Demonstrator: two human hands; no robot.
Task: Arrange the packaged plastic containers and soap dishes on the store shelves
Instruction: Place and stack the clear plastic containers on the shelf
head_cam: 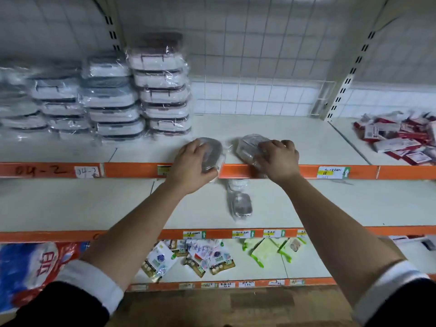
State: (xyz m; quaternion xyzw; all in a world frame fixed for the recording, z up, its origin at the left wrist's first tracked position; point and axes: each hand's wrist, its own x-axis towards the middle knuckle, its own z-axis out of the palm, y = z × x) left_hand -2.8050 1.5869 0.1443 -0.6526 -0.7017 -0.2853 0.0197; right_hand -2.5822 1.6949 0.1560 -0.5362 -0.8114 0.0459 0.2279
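Nearest me, below the orange shelf edge, one wrapped soap dish lies alone on the lower shelf, not yet placed. At that orange edge my left hand curls over an oval wrapped soap dish and my right hand grips a clear-wrapped one, both half on the lip. I should slide them back level, side by side, since the film looks slippery, towards the stacked wrapped containers behind and left of the edge.

Dark sleeves, white rolled cuffs
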